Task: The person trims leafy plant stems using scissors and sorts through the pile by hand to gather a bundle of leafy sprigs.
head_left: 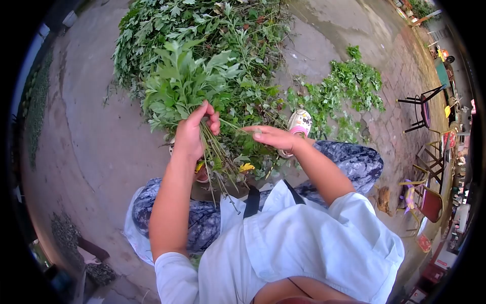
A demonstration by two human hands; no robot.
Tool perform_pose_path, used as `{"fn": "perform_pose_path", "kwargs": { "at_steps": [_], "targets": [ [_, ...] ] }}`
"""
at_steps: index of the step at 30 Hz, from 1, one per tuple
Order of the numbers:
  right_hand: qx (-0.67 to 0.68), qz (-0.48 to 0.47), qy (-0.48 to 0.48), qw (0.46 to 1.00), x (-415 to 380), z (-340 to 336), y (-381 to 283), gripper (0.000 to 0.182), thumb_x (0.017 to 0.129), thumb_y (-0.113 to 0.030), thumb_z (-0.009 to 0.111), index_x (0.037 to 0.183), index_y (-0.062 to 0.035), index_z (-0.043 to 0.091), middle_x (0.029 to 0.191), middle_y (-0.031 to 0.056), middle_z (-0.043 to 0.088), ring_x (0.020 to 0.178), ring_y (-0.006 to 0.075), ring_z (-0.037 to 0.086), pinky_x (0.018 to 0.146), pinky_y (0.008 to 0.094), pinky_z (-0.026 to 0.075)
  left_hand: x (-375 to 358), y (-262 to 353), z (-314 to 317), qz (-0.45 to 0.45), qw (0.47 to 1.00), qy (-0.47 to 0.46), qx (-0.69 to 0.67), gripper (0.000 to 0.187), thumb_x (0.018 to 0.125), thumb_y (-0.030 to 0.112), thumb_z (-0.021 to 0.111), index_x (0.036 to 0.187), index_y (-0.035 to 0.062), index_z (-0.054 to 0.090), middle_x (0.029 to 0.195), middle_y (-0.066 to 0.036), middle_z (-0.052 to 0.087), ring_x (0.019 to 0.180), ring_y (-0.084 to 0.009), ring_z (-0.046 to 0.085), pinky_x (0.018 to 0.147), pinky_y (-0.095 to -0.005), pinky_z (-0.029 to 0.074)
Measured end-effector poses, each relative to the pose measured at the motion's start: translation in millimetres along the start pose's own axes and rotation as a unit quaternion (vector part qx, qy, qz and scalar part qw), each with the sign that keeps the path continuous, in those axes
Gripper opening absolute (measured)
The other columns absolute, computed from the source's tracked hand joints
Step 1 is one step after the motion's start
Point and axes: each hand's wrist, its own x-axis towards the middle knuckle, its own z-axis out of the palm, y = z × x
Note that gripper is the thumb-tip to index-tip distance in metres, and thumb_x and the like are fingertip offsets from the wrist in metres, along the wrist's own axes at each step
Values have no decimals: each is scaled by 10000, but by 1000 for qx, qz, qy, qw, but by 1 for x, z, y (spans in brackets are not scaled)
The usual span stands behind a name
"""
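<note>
My left hand [193, 133] is closed round the stems of a bunch of leafy green plants [182, 81], leaves upward and thin stems hanging below toward my lap. To its right, my right hand [271, 138] has its fingers stretched toward the bunch, with the thumb and fingers near a thin stem; whether they pinch it is too small to tell. Behind both hands lies a large pile of cut green plants [248, 45] on the ground. A yellow leaf [246, 167] shows below the hands, among the stems.
A smaller patch of loose greens [354, 81] lies on the paved ground at the right. My shoe [300, 121] stands beside the pile. Several chairs, one with a dark red back [431, 205], stand at the far right. A brown thing [385, 199] lies near my knee.
</note>
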Motion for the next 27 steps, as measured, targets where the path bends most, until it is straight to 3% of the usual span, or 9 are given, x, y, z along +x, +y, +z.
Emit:
{"fn": "perform_pose_path", "kwargs": {
  "at_steps": [2, 3, 6, 13, 14, 17, 19, 23, 27],
  "targets": [
    [432, -27, 25, 901, -8, -9, -17, 606, 873, -559, 241, 1262, -134, 428, 1248, 160, 440, 1190, 227, 377, 994, 356, 252, 1, 12, -7, -9, 995, -53, -78, 200, 896, 244, 438, 753, 104, 445, 654, -15, 421, 518, -106, 407, 479, -232, 326],
    [431, -28, 27, 902, -5, -15, -16, 606, 873, -559, 241, 1262, -134, 428, 1248, 160, 440, 1190, 227, 377, 994, 356, 252, 2, 13, -9, -9, 995, -55, -78, 200, 896, 244, 438, 753, 104, 445, 654, -15, 421, 518, -106, 407, 479, -232, 326],
    [397, 33, 20, 917, 8, -30, -14, 688, 861, -591, 151, 1287, -108, 392, 1353, 115, 317, 1279, 207, 227, 1051, 366, 91, 4, 11, -13, -28, 990, -74, -119, 211, 905, 240, 416, 734, 118, 432, 642, -8, 393, 498, -99, 379, 471, -228, 310],
    [220, -58, -102, 968, 24, -22, -32, 428, 844, -295, 519, 1217, -89, 472, 1233, 53, 469, 1110, 154, 445, 947, 289, 327, 4, 9, -13, -27, 985, -100, -138, 217, 896, 257, 429, 730, 118, 419, 641, -9, 385, 505, -104, 366, 482, -237, 303],
    [123, -158, -44, 979, 29, -15, -30, 383, 851, -290, 514, 1169, -77, 503, 1120, 48, 540, 973, 159, 525, 840, 303, 402, 3, 10, -11, -28, 986, -98, -133, 216, 894, 258, 432, 729, 119, 419, 640, -10, 384, 506, -104, 365, 481, -238, 302],
    [123, -56, -109, 985, 31, -14, -29, 287, 871, -255, 489, 1046, -30, 521, 903, 65, 581, 830, 197, 559, 725, 329, 423, 0, 11, -5, -31, 991, -70, -106, 234, 906, 250, 410, 708, 125, 421, 629, -5, 376, 488, -100, 367, 470, -236, 306],
    [-101, -172, 60, 978, 26, -9, -18, 275, 880, -287, 448, 869, -20, 516, 768, 133, 546, 706, 290, 540, 638, 379, 412, -3, 15, -5, -17, 994, -56, -93, 233, 905, 248, 410, 708, 124, 419, 629, -5, 375, 487, -100, 366, 471, -236, 307],
    [-191, -130, 68, 970, -3, -22, 19, 314, 886, -299, 419, 789, -7, 477, 746, 177, 505, 707, 347, 518, 636, 397, 409, -8, 35, -14, 25, 995, -18, -99, 230, 903, 247, 415, 709, 123, 412, 630, -4, 376, 484, -97, 361, 467, -235, 311],
    [-187, -29, 3, 982, -34, -25, 44, 347, 891, -371, 391, 988, -88, 567, 993, 182, 527, 944, 317, 511, 808, 390, 399, -4, 32, -24, 23, 993, -12, -111, 218, 896, 246, 433, 715, 124, 425, 633, -7, 392, 488, -100, 371, 468, -236, 312]
  ]
}}
